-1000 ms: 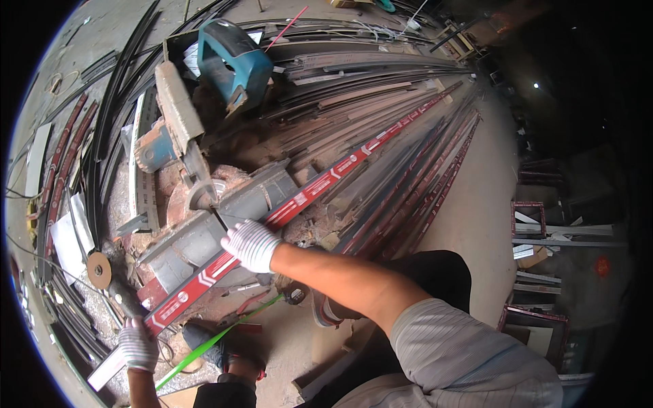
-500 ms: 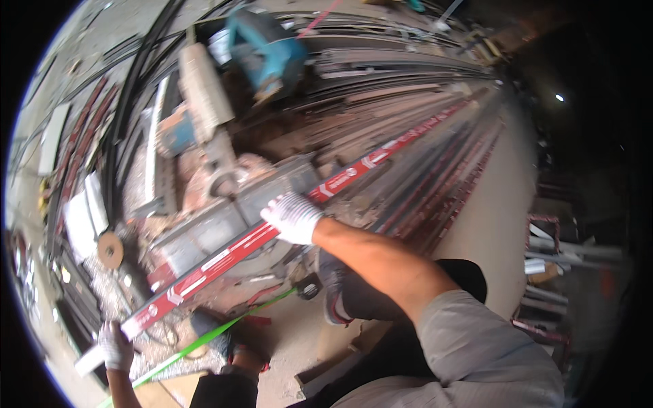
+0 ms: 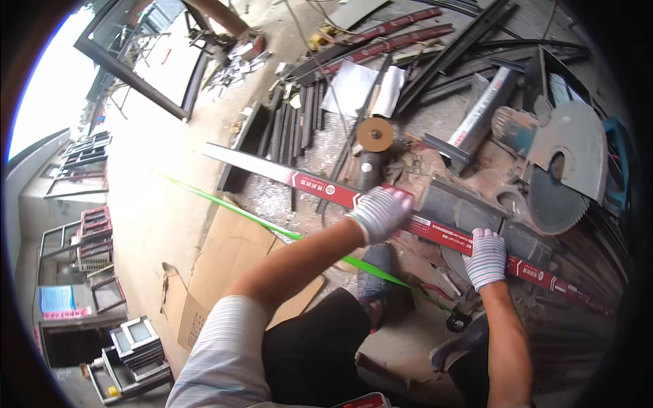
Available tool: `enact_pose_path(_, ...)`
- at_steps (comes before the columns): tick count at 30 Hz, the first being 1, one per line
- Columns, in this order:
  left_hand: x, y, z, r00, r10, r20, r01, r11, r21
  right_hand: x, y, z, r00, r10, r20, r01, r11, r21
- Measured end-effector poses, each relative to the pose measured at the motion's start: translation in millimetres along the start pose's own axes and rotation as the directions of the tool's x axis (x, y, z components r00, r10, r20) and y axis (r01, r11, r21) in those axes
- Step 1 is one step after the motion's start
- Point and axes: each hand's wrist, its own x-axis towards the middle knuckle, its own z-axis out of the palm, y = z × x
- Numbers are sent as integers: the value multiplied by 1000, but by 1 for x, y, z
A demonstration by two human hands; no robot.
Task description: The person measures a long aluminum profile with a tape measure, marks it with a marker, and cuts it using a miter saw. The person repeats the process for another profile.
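Note:
Both my hands wear white striped gloves. A long metal profile (image 3: 309, 183) with red printed film slants across the grey saw base, its bare end pointing to the upper left. My left hand (image 3: 381, 214) is closed around the profile just left of the saw's fence (image 3: 457, 204). Farther right, my right hand (image 3: 486, 260) grips it too, its fingers over the top edge. The cutoff saw's round toothed blade (image 3: 554, 200) and pale guard (image 3: 571, 146) stand beyond my right hand, apart from the profile. Below the profile lies a black tape measure (image 3: 458, 321) with its green tape (image 3: 272, 231) drawn out leftward.
A brown round disc (image 3: 374, 134) sits beyond my left hand. Offcuts (image 3: 292, 126) and dark profiles (image 3: 449, 51) litter the floor behind it. Flattened cardboard (image 3: 228, 258) lies left of my legs. Window frames (image 3: 132, 353) stand along the left side.
My view has turned to the left. My left hand has shifted along the profile from near its bare end toward the saw. Both hands stay on it.

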Motion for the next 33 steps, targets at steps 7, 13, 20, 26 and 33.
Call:
enact_pose_path(7,6,20,25,999,-23,-21,24,999,45,27,-77,5,998,-62,-19,63,997,40)
enact_pose_path(13,-13,-11,11,999,23,-27,-21,998,67,-2,1,21,996,-40,-85,42,999,30)
enact_pose_path(20,-70,-87,-6,997,-70,31,67,995,78,-75,151,26,995,19,-99,-20,1000,-12)
enact_pose_path(26,-112,-121,-17,986,-163,-45,168,973,155,-71,154,32,992,-97,-78,101,994,38)
enact_pose_path(33,-49,-51,3,994,-90,-67,93,995,42,-37,79,31,999,-40,-30,40,999,19)
